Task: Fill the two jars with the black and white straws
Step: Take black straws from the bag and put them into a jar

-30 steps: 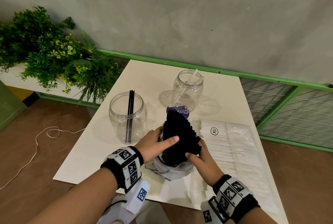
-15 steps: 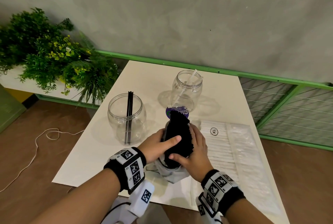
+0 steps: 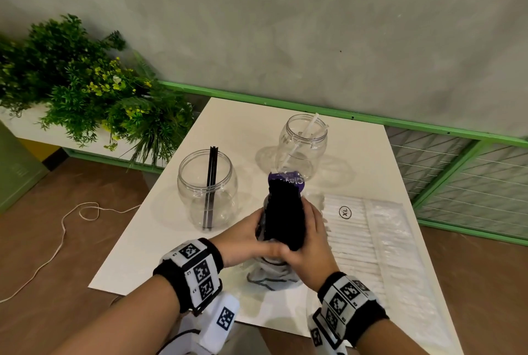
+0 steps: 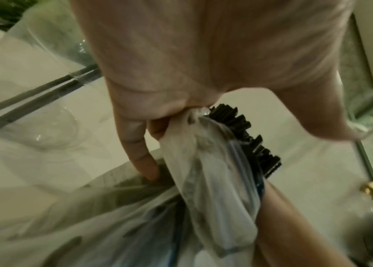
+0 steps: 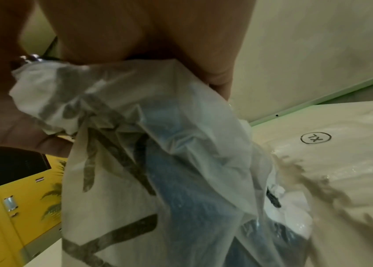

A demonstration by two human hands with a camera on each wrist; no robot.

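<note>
- Left hand [image 3: 243,236] fingers curl round the black straws [image 3: 285,211] and their plastic bag [image 3: 271,274].
- Right hand [image 3: 311,243] fingers wrap the bundle's other side, above the table [image 3: 160,229].
- Two jars [image 3: 207,187] stand behind.

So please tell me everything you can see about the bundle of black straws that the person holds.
The bundle of black straws is a thick, tightly packed mass of thin black tubes, plastic by the look. It stands roughly upright above the near part of the white table, its ragged ends showing in the left wrist view. Its lower end sits in a crumpled translucent bag. The left hand and right hand grip it from both sides.
</note>
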